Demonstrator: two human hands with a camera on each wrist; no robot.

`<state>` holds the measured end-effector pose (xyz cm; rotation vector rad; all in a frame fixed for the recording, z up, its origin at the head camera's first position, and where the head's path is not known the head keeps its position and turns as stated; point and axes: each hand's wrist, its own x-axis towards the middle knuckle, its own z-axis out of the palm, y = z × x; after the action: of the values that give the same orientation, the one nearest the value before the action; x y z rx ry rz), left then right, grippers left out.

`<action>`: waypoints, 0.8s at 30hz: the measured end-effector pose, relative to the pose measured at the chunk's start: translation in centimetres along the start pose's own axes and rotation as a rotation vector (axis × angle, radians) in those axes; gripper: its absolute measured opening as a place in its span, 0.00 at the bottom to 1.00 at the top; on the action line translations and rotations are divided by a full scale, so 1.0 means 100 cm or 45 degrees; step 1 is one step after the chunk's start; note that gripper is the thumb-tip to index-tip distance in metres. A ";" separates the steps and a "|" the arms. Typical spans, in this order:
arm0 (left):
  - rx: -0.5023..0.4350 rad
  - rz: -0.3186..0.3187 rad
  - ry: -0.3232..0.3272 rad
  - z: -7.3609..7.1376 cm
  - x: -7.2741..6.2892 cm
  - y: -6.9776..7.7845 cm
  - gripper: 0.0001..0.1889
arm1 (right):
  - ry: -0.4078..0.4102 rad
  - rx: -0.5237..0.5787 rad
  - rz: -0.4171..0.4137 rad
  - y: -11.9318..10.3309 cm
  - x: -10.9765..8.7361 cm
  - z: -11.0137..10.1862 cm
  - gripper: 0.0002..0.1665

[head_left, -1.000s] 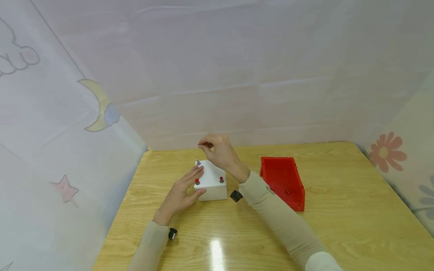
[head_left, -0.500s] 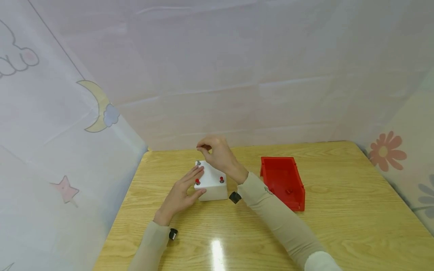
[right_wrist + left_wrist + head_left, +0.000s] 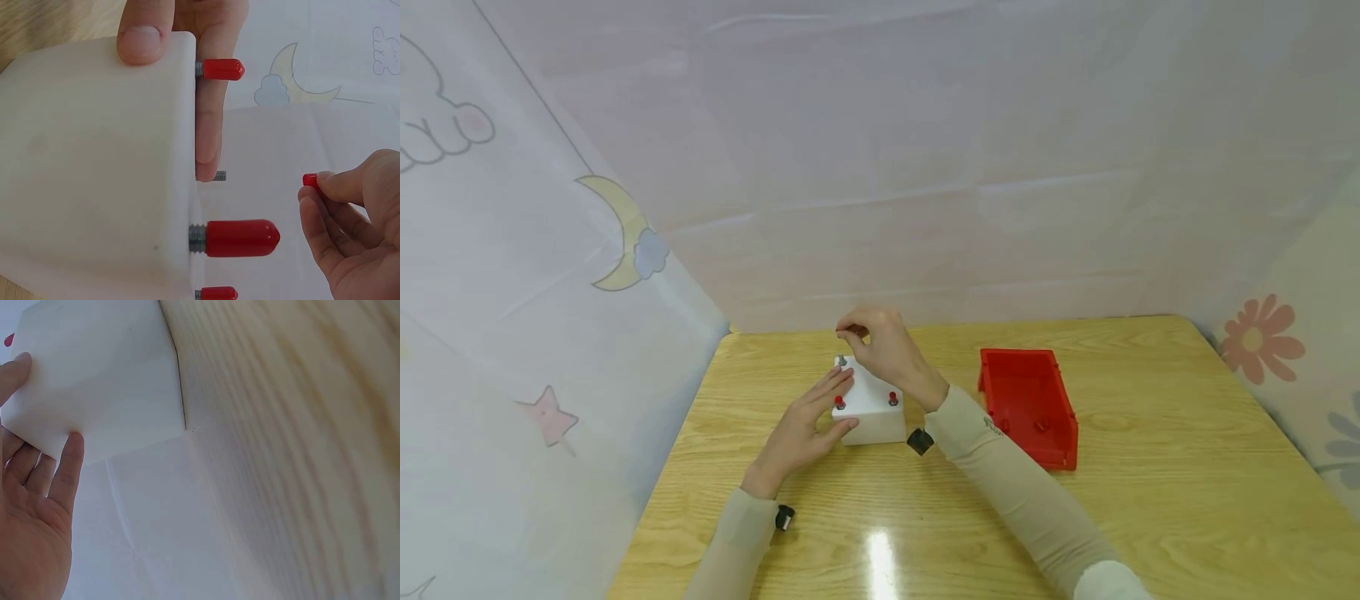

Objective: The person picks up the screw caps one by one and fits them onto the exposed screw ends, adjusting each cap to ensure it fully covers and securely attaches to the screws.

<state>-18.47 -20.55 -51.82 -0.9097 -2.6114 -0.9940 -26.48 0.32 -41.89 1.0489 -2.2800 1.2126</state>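
Note:
A white block (image 3: 872, 427) stands on the table, with threaded studs on its top. Red caps cover several studs, such as the large near cap (image 3: 242, 238) in the right wrist view; one bare stud (image 3: 841, 360) shows at the far left corner. My left hand (image 3: 801, 429) holds the block's left side, thumb on the front face and fingers across the top; in the left wrist view a fingertip (image 3: 75, 442) touches its side. Just above the bare stud, my right hand (image 3: 883, 346) pinches a small red cap (image 3: 310, 180) between thumb and fingers. That hand hides the block's far right corner.
Right of the block, a red bin (image 3: 1028, 392) holds a few small red pieces (image 3: 1042, 425); my right forearm passes over its near left side. The wooden table (image 3: 1165, 467) meets a pale printed cloth (image 3: 925, 208) behind and at the sides.
My right hand has come down slightly, nearer the bare stud, with the cap still pinched. The left hand and the block stay in place; the head view shifts a little.

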 end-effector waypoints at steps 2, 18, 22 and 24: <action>0.000 0.001 0.003 0.000 0.000 0.000 0.35 | 0.002 0.005 0.002 0.001 -0.001 0.001 0.04; 0.005 0.033 0.028 0.000 -0.001 0.002 0.35 | -0.013 0.023 0.035 0.004 -0.005 0.007 0.04; 0.013 0.038 0.035 0.000 -0.001 0.003 0.35 | -0.019 0.019 0.042 0.007 -0.006 0.010 0.04; 0.018 0.042 0.038 0.000 -0.001 0.003 0.35 | -0.019 0.019 0.040 0.008 -0.006 0.011 0.04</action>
<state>-18.26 -20.42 -51.71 -0.9241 -2.5675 -0.9720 -26.66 0.00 -43.32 1.0348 -2.3103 1.2395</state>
